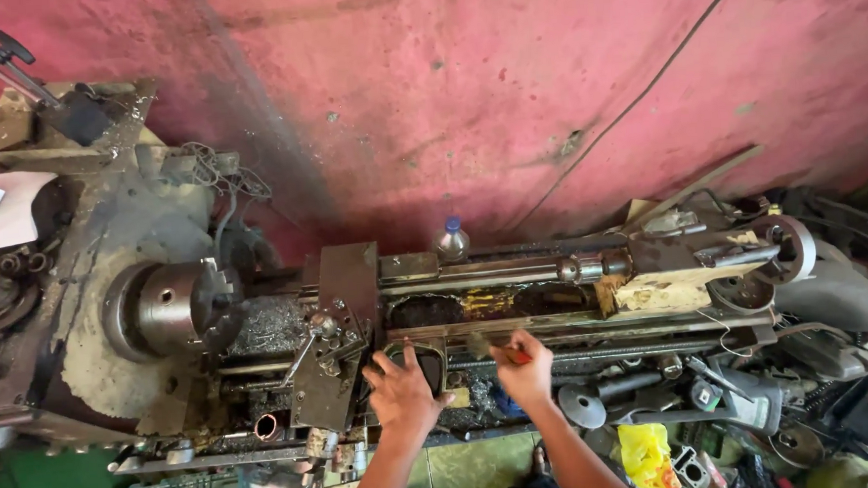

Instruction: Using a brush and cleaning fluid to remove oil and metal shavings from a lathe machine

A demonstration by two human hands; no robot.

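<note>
Two hands are working at the front of an old metal lathe (517,309) standing against a red wall (505,82). We are resting our left hand (400,389) flat on the front of the carriage (344,328), fingers spread and pressing on the metal, nothing gripped. We are closing our right hand (526,368) around a small tool with a reddish-orange handle (517,354); the fingers are curling together around it, and its working end is hidden, so we cannot tell what kind of tool it is. It is sitting just at the front rail of the lathe bed, right of the carriage.

Progress, as a judgement: the chuck (175,309) is looking empty, with no workpiece visible, and grey chips (270,327) are lying between chuck and carriage. The bed is looking oily and dirty. So work at the bed seems to be at an early or middle point, with much grime left.

Elsewhere a plastic bottle (452,239) is standing behind the bed, the tailstock (693,265) is sitting far right, and a yellow bag (645,453) is lying among the clutter below.
</note>
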